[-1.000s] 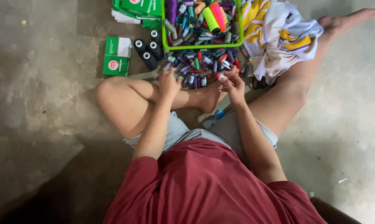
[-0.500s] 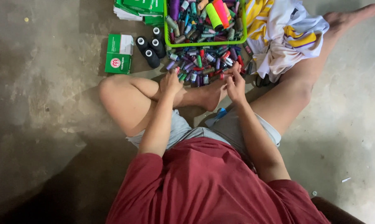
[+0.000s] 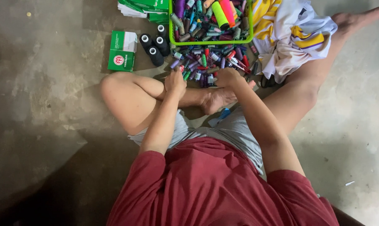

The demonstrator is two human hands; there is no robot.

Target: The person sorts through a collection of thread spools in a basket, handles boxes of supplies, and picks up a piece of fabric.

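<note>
Head view only: person seated on bare grey concrete floor (image 3: 51, 109), red shirt, grey shorts, one knee bent to the left, other leg stretched out to the upper right. Left hand (image 3: 175, 80) and right hand (image 3: 228, 77) both down at the near edge of a loose pile of small multicoloured thread spools (image 3: 210, 62) spread on the floor just ahead of the bent foot. Left fingers curled over the pile edge, touching spools; cannot tell if anything is pinched. Right fingers bunched together, knuckles up, contents hidden, so grip cannot be told. Hands near each other, not touching. Behind the pile, bright green plastic basket (image 3: 210, 41) filled with more spools, including a neon yellow and a pink cone. Left of the pile, four black thread cones (image 3: 155, 46) standing upright, touching each other. Green-and-white cardboard box (image 3: 122, 51) just beside them; more green boxes stacked at the top edge. White-and-yellow crumpled cloth (image 3: 292, 33) right of the basket, against the outstretched leg.
</note>
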